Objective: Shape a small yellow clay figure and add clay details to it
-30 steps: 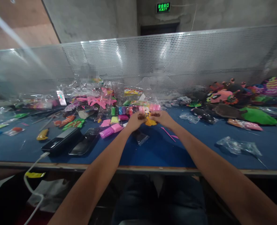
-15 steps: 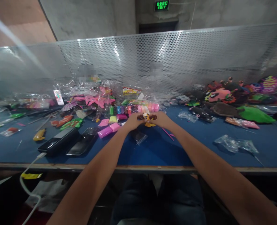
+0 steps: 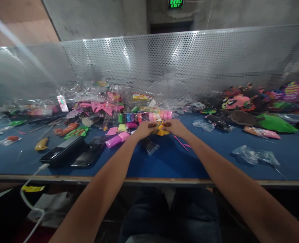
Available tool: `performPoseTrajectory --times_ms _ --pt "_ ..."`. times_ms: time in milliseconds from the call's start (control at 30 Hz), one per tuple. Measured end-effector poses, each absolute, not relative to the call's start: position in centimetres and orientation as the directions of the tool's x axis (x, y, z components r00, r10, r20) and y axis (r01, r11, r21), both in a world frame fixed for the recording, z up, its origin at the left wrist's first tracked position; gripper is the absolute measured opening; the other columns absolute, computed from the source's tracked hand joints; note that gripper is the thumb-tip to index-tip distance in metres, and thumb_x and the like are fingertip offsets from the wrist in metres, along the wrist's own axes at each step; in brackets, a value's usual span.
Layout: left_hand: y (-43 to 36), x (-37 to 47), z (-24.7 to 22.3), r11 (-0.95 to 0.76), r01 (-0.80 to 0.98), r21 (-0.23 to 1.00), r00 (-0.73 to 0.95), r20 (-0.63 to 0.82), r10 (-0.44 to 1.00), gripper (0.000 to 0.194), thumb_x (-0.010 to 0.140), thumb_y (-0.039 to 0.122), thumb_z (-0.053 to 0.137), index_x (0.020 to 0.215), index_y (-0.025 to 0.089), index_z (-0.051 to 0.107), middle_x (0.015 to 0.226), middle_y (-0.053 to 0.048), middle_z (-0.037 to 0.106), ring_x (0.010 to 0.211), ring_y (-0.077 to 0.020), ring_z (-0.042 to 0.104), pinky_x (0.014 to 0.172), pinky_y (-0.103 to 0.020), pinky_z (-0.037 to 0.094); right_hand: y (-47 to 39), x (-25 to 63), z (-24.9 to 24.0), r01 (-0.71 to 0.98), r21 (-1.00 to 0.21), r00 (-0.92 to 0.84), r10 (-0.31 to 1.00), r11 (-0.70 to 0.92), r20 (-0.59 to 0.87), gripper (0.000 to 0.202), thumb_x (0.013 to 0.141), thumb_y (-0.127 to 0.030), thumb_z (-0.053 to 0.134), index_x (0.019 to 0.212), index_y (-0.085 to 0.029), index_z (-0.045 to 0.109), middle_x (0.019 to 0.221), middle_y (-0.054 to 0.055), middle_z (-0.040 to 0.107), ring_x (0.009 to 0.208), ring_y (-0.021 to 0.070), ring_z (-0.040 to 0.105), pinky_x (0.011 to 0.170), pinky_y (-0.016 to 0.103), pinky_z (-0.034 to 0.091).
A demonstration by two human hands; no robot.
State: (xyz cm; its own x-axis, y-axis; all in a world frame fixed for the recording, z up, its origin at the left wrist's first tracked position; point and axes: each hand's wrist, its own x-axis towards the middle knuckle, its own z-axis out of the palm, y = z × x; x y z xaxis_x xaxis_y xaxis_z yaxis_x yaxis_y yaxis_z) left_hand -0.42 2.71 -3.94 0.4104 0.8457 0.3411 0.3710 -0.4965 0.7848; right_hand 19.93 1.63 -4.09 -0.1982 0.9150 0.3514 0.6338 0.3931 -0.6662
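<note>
I made out, over the head camera, a black phone (image 3: 88, 153) lying flat on the counter (image 3: 167, 167). Just left of it sat a black box (image 3: 59, 152), a white cable (image 3: 36, 208) at its near end. Well right of the phone lay a crumpled clear bag (image 3: 255, 156); far behind it stood a perforated screen (image 3: 134, 64).

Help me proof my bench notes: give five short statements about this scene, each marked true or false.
1. The left hand and right hand both hold the yellow figure. True.
2. The right hand is holding a phone. False: it holds the yellow figure.
3. The white cable plugs into the black box. True.
4. The black box sits right of both hands. False: it is to their left.
5. Pink strips lie on the blue table. True.
</note>
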Motion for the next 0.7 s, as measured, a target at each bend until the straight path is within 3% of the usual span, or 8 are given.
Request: performPoseTrajectory --times_ms 267,433,700 --pt "3.0 -0.4 -4.4 -0.488 0.371 0.790 0.356 0.364 0.860 0.015 0.072 0.025 0.070 0.083 0.016 0.075 0.086 -0.007 0.076 0.079 -0.0193 0.069 0.081 -0.033 0.053 1.8 20.8 -4.0 0.672 -0.589 -0.274 0.889 0.449 0.366 0.015 0.076 -0.031 0.072 0.084 -0.019 0.078 0.075 0.002 0.074 0.071 0.0186 0.066 0.066 0.028 0.048" --pt "2.7 -0.6 -3.8 -0.497 0.388 0.776 0.366 0.365 0.856 0.017 0.074 0.027 0.068 0.086 0.017 0.076 0.089 -0.006 0.076 0.081 -0.0187 0.069 0.079 -0.031 0.052 1.5 21.3 -3.3 0.665 -0.597 -0.290 0.892 0.449 0.347 0.015 0.073 -0.025 0.075 0.087 -0.021 0.079 0.086 0.004 0.076 0.079 0.0193 0.068 0.075 0.030 0.050" --pt "2.0 -0.7 -3.2 -0.509 0.412 0.756 0.367 0.373 0.852 0.015 0.073 0.029 0.065 0.071 0.016 0.073 0.073 -0.004 0.073 0.069 -0.0173 0.065 0.069 -0.028 0.051 1.5 21.1 -3.5 0.663 -0.593 -0.289 0.887 0.457 0.361 0.010 0.075 -0.023 0.072 0.083 -0.019 0.077 0.077 0.002 0.074 0.072 0.0172 0.065 0.068 0.027 0.047"
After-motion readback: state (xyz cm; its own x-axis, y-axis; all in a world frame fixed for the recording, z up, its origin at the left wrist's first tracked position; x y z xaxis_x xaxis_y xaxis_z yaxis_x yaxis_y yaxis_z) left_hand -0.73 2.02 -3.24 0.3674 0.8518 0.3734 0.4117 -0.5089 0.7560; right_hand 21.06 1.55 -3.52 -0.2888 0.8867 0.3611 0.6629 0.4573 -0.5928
